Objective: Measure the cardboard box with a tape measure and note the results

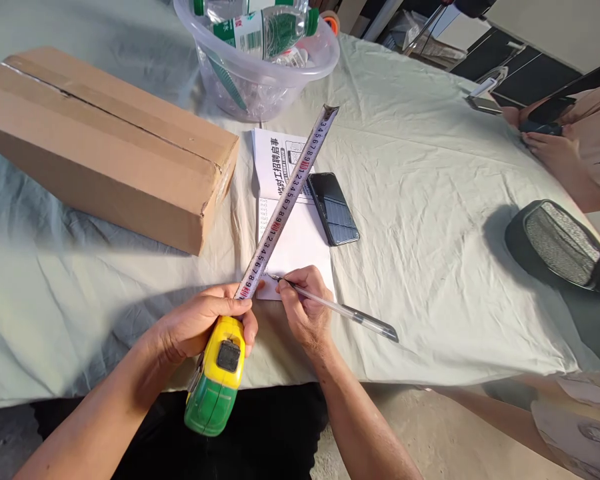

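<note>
My left hand (205,317) is closed on a yellow and green tape measure (214,380), its thumb on the blade near the case. The metal blade reaches out over the paper, up and to the right. In my right hand (307,307) is a clear pen (355,315) with a black cap on its rear end. The pen tip meets the lower part of a white paper (300,250), where small handwriting runs down the left edge. Printed characters cover the sheet's upper part. A black phone (334,208) lies across the paper's right edge.
A closed cardboard box (115,150) stands on the left of the cloth-covered table (430,233). Behind the paper is a clear plastic tub (260,83) of bottles. A dark mesh-topped object (560,247) sits at right. Another person's hand (553,147) holds a dark device at the far right.
</note>
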`<state>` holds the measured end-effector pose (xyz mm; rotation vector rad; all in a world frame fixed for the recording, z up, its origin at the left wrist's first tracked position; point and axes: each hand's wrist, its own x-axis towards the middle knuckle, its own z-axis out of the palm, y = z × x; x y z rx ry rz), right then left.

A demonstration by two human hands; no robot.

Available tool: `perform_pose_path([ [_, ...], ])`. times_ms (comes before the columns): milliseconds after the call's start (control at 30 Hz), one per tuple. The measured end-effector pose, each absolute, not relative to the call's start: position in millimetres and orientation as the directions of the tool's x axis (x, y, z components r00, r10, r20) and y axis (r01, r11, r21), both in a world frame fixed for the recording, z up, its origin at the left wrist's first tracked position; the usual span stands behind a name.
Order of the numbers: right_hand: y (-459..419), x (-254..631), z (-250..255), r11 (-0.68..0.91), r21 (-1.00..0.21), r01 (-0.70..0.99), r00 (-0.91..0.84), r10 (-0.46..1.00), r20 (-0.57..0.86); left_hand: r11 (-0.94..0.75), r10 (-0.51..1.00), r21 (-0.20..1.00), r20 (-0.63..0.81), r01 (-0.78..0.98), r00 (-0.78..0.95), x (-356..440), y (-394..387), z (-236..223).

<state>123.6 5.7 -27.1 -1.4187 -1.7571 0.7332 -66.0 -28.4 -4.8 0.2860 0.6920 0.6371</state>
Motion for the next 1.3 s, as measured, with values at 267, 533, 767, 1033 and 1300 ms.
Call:
perform_pose_path([
  [267,3.4,126.4,-28.2,0.246,-0.815,0.525,-0.134,0.969,0.207,0.773,0.634,0.443,-0.502,-0.455,0.589,-66.2,-28.2,-4.8],
  [533,13.1,135.5,-32.5,0.247,-0.735,0.632,-0.033,0.956,0.293,0.745,0.662,0.480,-0.453,-0.463,0.597,-68.1,-32.9,-7.6],
  [767,26.8,159.7,-25.0,0.333,-0.234,0.913,-0.289,0.935,0.203,0.690,0.720,0.505,-0.404,-0.518,0.565,-70.1,-38.2,-8.5],
  [1033,45.9,148.2,-14.0,0.408,-0.349,0.844,-0.343,0.910,0.234,0.647,0.729,0.540,-0.231,-0.539,0.644,-73.1,-47.8,-8.9],
  [1300,73.9,41.9,-27.7,0.554,-0.768,0.321,-0.524,0.779,0.343,0.541,0.753,0.518,0.051,-0.663,0.656,-88.4,-80.4,-0.9],
])
